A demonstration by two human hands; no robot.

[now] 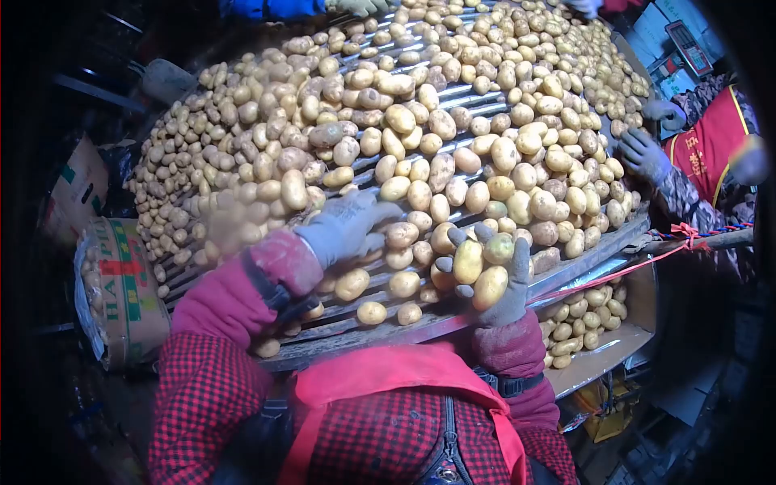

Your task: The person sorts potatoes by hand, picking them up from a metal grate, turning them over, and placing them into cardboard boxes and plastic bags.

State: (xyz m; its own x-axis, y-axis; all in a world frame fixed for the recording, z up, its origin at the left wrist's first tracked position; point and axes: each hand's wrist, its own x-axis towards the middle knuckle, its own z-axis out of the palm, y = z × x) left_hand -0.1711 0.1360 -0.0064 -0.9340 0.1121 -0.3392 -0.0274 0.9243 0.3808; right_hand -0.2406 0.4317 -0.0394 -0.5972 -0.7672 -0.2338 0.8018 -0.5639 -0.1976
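Potatoes (400, 119) cover a large table of metal bars (473, 101). My left hand (346, 226), in a grey glove, reaches over the near part of the table. Its fingers stretch to the right with gaps between them, beside a potato (402, 235), and I see nothing held in it. My right hand (511, 297), also gloved, is turned palm up near the table's front edge. Its fingers curl around several potatoes, among them a yellow potato (468, 262), a greenish potato (498, 249) and a potato (491, 288) lower in the palm.
Below the front edge (566, 279) stands an open cardboard box (598, 368) with potatoes inside. A printed carton (129, 283) is at the left. At the right, another person's gloved hand (644, 155) rests by the potatoes; a blue sleeve (271, 8) shows at the far side. A red cord (590, 281) runs along the right.
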